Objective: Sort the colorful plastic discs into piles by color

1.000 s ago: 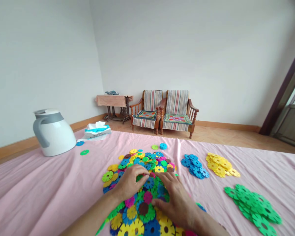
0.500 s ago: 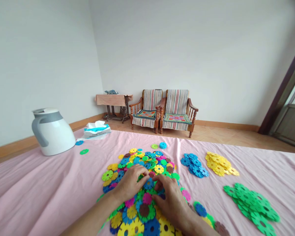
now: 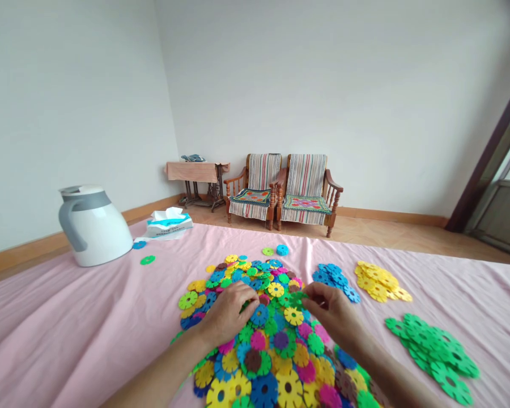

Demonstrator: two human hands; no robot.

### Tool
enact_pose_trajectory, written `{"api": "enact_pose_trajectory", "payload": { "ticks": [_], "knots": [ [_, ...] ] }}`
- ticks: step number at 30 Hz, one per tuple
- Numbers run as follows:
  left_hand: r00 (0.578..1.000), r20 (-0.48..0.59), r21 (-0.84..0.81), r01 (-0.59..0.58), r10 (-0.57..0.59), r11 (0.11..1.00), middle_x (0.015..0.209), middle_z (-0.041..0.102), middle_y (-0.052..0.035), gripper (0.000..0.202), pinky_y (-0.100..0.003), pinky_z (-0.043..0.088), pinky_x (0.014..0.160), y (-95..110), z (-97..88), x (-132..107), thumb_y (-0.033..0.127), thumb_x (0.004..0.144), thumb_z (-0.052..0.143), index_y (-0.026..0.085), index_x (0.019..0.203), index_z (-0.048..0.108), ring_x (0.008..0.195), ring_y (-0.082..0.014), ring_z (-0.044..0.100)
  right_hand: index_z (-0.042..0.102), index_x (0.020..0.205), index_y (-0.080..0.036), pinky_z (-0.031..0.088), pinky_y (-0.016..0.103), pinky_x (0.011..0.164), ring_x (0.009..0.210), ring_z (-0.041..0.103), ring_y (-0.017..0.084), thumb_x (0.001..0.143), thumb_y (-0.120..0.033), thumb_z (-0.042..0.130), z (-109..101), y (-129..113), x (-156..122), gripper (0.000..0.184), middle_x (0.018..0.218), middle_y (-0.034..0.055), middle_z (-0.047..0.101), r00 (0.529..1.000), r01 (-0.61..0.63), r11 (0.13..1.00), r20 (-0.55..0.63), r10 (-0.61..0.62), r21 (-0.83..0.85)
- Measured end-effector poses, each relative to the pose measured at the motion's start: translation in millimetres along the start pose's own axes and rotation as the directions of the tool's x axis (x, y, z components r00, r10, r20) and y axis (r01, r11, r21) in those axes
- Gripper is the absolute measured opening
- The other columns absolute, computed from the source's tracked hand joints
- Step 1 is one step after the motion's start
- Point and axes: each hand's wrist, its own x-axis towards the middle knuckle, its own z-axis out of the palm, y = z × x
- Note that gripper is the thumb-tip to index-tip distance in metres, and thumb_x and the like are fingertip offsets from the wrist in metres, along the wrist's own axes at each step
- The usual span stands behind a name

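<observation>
A heap of notched plastic flower discs (image 3: 289,391) in several colours lies on the pink cloth. My left hand (image 3: 232,311) is over the middle of the heap, thumb and fingers closed, with a bit of green disc (image 3: 243,306) showing between them. At the heap's right side, my right hand (image 3: 334,311) pinches a green disc (image 3: 296,300) between thumb and fingertips. Close to the right hand is a pile of blue discs (image 3: 332,276). Farther right lie a yellow pile (image 3: 380,281) and a green pile (image 3: 433,351).
A white and grey jug (image 3: 97,229) stands at the left on the pink cloth (image 3: 68,334), with a tissue pack (image 3: 169,222) beyond it. Single green and blue discs lie near the jug. Two wooden armchairs (image 3: 308,198) and a cloth-covered sewing table (image 3: 195,171) are by the far wall.
My right hand has moved right and slightly away from me, off the heap's middle, and now has a green disc in its fingertips. The left hand has barely moved.
</observation>
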Motion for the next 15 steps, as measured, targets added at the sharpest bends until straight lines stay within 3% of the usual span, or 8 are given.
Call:
{"api": "enact_pose_trajectory", "payload": {
  "ticks": [3,5,9,12,15],
  "knots": [
    [1.000,-0.016,0.006,-0.008,0.008,1.000,0.082,0.068,-0.0024,0.019,-0.031,0.044,0.080,-1,1.7,0,0.019,0.093,0.049,0.018,0.082,0.066,0.083,-0.0181,0.060,0.066,0.079,-0.019,0.043,0.026,0.056,0.059,0.057,0.015,0.078,-0.035,0.053,-42,24,-8,0.020,0.063,-0.0004,0.063,0.998,-0.030,0.993,-0.062,0.023,-0.111],
    [0.999,-0.032,0.011,-0.011,0.011,1.000,0.080,0.067,-0.0019,0.019,-0.031,0.044,0.079,-2,2.6,1,0.019,0.092,0.050,0.018,0.080,0.065,0.082,-0.0179,0.060,0.068,0.087,-0.018,0.045,0.027,0.058,0.062,0.060,0.018,0.078,-0.040,0.053,-75,45,-16,0.028,0.065,0.0016,0.066,0.985,-0.064,0.980,-0.168,0.032,-0.190],
    [0.995,-0.102,0.023,0.016,-0.014,1.000,0.079,0.067,-0.0021,0.020,-0.031,0.044,0.078,-9,3.0,2,0.021,0.092,0.050,0.019,0.078,0.064,0.081,-0.0185,0.060,0.070,0.079,-0.018,0.047,0.031,0.057,0.060,0.062,0.021,0.072,-0.046,0.051,-137,89,-33,0.035,0.069,0.0069,0.071,0.920,-0.186,0.930,-0.390,0.051,-0.317],
    [0.985,-0.168,0.022,0.036,-0.032,0.999,0.082,0.068,-0.0030,0.020,-0.033,0.044,0.081,-15,3.1,2,0.021,0.092,0.049,0.018,0.081,0.065,0.083,-0.0193,0.061,0.070,0.066,-0.021,0.047,0.032,0.052,0.054,0.062,0.022,0.070,-0.045,0.047,-166,113,-44,0.033,0.059,0.0067,0.070,0.895,-0.282,0.881,-0.435,0.099,-0.380],
    [0.984,-0.176,0.022,0.039,-0.035,0.999,0.081,0.068,-0.0028,0.020,-0.033,0.045,0.080,-19,3.9,2,0.021,0.092,0.049,0.019,0.081,0.066,0.083,-0.0193,0.062,0.069,0.056,-0.023,0.046,0.031,0.046,0.047,0.061,0.022,0.067,-0.042,0.045,-178,126,-49,0.032,0.050,0.0050,0.066,0.883,-0.315,0.848,-0.458,0.099,-0.426]
  ]
}}
